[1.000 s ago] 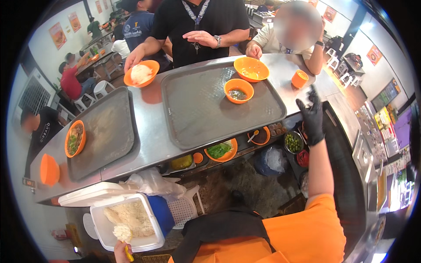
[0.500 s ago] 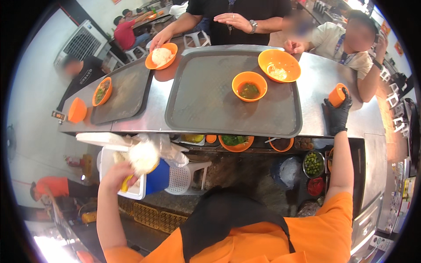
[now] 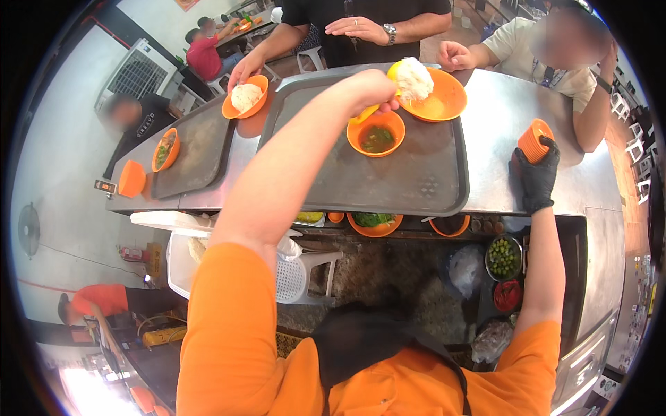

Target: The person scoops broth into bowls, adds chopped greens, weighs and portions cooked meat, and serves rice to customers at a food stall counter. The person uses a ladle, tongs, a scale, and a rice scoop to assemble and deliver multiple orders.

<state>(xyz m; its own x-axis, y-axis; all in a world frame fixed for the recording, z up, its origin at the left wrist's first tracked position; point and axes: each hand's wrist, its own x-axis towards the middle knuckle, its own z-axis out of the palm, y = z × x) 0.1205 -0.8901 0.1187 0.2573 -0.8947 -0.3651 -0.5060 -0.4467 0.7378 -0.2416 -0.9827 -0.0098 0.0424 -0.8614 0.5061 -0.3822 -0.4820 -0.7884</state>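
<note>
My bare left hand grips the handle of a yellow rice scoop. A rounded mound of white rice sits on the scoop, at the left side of a wide orange bowl on the far right of the grey tray. Whether the rice touches the bowl I cannot tell. Just below my left hand stands a smaller orange bowl of soup with greens. My right hand, in a black glove, is closed around a stack of small orange dishes on the metal counter.
Across the counter a person's hand holds an orange bowl of rice; another person leans at the right. A second tray lies left. Below are an open white-lidded cooler, a white stool and a bowl of green limes.
My left hand has swung from the cooler up across the tray to the wide bowl, carrying the scoop of rice. My right hand stays on the stack, which now shows more of its layered side.
</note>
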